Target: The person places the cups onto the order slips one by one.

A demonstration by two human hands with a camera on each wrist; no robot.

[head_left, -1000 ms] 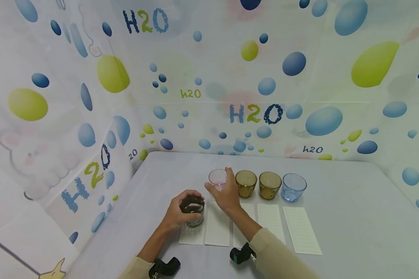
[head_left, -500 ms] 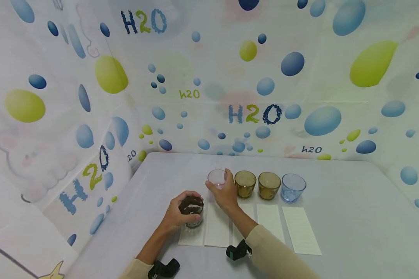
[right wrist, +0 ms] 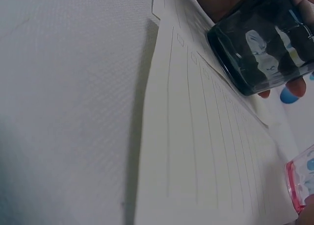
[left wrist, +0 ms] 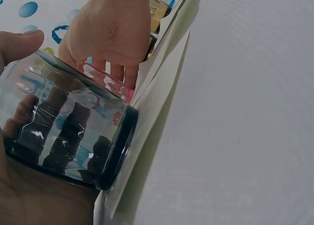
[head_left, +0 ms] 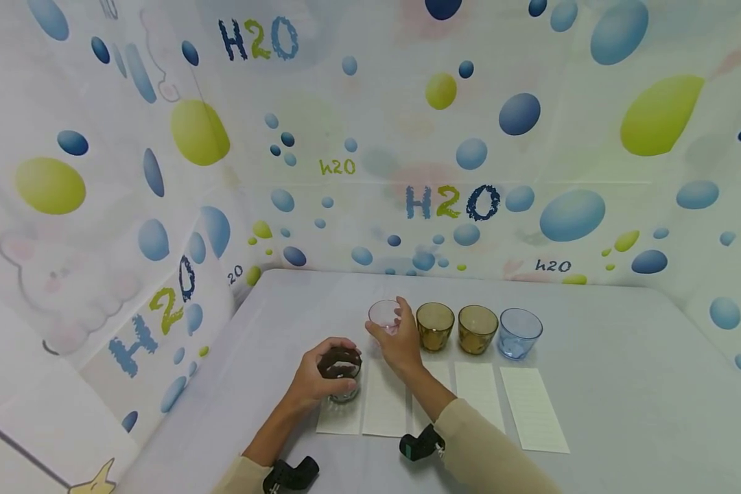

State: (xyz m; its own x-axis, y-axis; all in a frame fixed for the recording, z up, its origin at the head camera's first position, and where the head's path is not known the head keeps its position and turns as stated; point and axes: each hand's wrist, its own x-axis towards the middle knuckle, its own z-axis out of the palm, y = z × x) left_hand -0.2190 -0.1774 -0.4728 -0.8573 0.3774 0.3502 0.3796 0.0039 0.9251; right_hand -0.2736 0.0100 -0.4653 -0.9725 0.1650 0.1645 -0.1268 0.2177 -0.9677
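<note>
In the head view, my left hand (head_left: 315,374) grips a dark grey, smoky drinking glass (head_left: 339,384) at the leftmost paper strip (head_left: 338,422). The left wrist view shows this glass (left wrist: 68,122) close up, its thick base against the paper. Farther back, my right hand (head_left: 401,343) holds a pale pink glass (head_left: 383,312) between thumb and fingers, at the left end of a row. Part of the pink glass is hidden behind that hand. Its pink base (right wrist: 294,188) appears at the edge of the right wrist view, just beyond a lined strip.
Two amber glasses (head_left: 435,328) (head_left: 477,331) and a blue glass (head_left: 519,334) stand in line right of the pink one. Several cream paper strips (head_left: 534,408) lie side by side in front of them on the white-covered table (head_left: 630,384). A patterned backdrop (head_left: 370,226) rises behind.
My right forearm has shifted slightly left, while that hand stays at the pink glass. The left hand and the dark glass look the same.
</note>
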